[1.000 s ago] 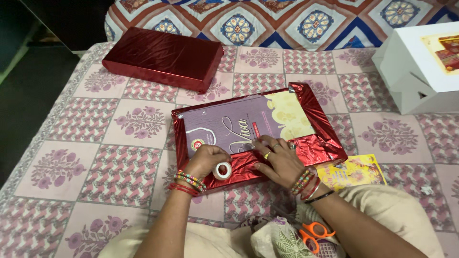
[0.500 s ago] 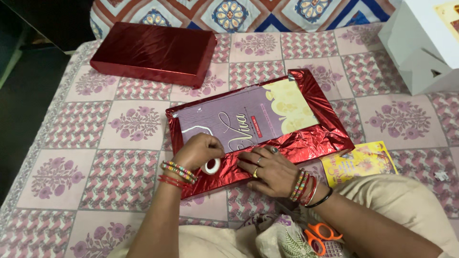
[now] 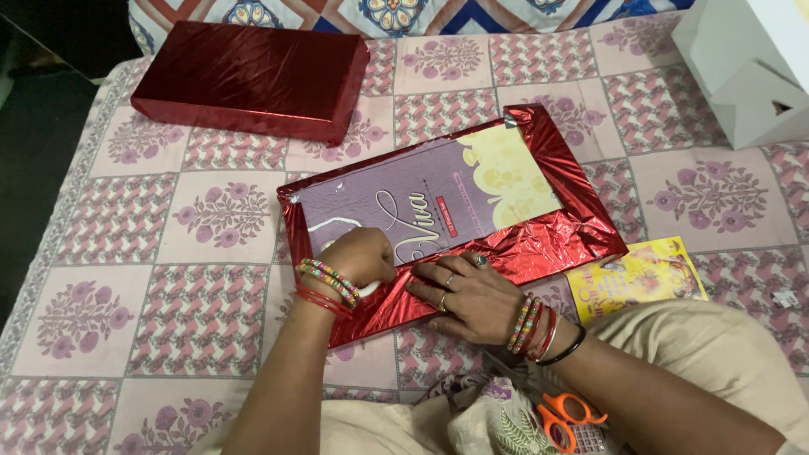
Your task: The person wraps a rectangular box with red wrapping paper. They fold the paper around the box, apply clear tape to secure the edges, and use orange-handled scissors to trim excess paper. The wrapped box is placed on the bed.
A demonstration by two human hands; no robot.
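Far left, top: wrapped red box [image 3: 250,78], fully covered in shiny foil, lying on the patterned bedsheet [image 3: 168,320], well apart from the hands.

Centre: flat purple and yellow box [image 3: 425,206] lying tilted on red foil paper [image 3: 552,236], paper folded up around its edges, top face uncovered.

Left hand [image 3: 364,257] curled into a loose fist at the near-left part of the box, fingers closed on a roll of tape [image 3: 368,289], only a sliver of white showing under the palm.

Right hand [image 3: 468,288] just beside it, flat and spread, pressing the near flap of foil onto the box. Hands close together, nearly touching. Bangles on both wrists.

Right of the box: yellow printed leaflet [image 3: 638,274] on the sheet, partly tucked under the foil corner.

Bottom right: orange-handled scissors [image 3: 562,417] on the lap.

Top right corner: white carton [image 3: 746,67], partly out of frame.
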